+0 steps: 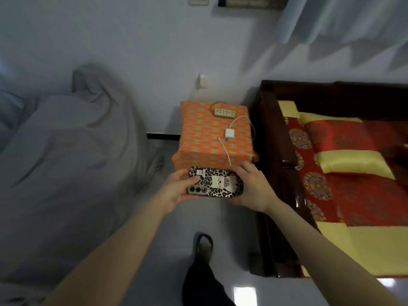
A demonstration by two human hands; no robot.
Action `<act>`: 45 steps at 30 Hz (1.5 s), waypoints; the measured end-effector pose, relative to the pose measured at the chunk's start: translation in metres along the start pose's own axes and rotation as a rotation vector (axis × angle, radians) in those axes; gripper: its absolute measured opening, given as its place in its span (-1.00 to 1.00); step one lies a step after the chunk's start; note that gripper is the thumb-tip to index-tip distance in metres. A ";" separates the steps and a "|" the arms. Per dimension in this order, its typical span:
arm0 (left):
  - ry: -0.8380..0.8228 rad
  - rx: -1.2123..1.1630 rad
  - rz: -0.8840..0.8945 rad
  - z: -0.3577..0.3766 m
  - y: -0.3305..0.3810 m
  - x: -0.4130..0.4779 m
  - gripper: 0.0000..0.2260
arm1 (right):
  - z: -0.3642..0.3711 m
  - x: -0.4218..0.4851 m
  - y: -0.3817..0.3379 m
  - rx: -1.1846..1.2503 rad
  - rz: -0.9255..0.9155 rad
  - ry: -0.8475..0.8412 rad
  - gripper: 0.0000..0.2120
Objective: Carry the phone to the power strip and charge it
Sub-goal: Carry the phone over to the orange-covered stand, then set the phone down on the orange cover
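Observation:
A phone (217,183) in a leopard-print case lies sideways, back up, held between both hands just in front of an orange patterned box (198,138). My left hand (176,188) grips its camera end, my right hand (251,186) grips the other end. On the box's top, at the far side, lies a beige power strip (224,113). Nearer to me sits a white charger block (229,134), unplugged, with its white cable (225,152) trailing over the box's front edge, close to my right fingers.
A grey sheet-covered bulk (66,162) fills the left. A dark wooden bench (271,129) with red and yellow cushions (344,164) stands at the right. A white wall socket (201,81) is behind the box. My foot in a sandal (204,246) is on the pale floor.

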State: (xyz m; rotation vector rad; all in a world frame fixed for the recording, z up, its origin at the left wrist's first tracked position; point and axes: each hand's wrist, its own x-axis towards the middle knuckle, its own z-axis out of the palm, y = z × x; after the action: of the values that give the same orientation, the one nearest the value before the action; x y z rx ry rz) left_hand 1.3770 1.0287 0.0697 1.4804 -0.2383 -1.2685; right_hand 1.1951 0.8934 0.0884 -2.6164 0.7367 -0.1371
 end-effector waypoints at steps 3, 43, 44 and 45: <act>-0.038 0.015 0.019 0.005 0.040 0.054 -0.70 | -0.007 0.053 0.026 -0.012 0.037 0.049 -0.16; -0.005 -0.307 -0.416 -0.043 0.082 0.601 -0.66 | 0.156 0.500 0.289 0.047 0.138 -0.176 -0.16; 0.001 -0.297 -0.420 -0.045 0.078 0.602 -0.68 | 0.160 0.498 0.291 0.044 0.129 -0.203 -0.14; 0.010 -0.292 -0.425 -0.047 0.074 0.603 -0.69 | 0.163 0.497 0.291 0.054 0.129 -0.220 -0.13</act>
State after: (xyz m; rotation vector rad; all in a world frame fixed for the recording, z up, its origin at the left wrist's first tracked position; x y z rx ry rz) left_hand 1.6912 0.5938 -0.2186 1.3208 0.2759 -1.5556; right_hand 1.5138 0.4705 -0.1905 -2.4731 0.8071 0.1638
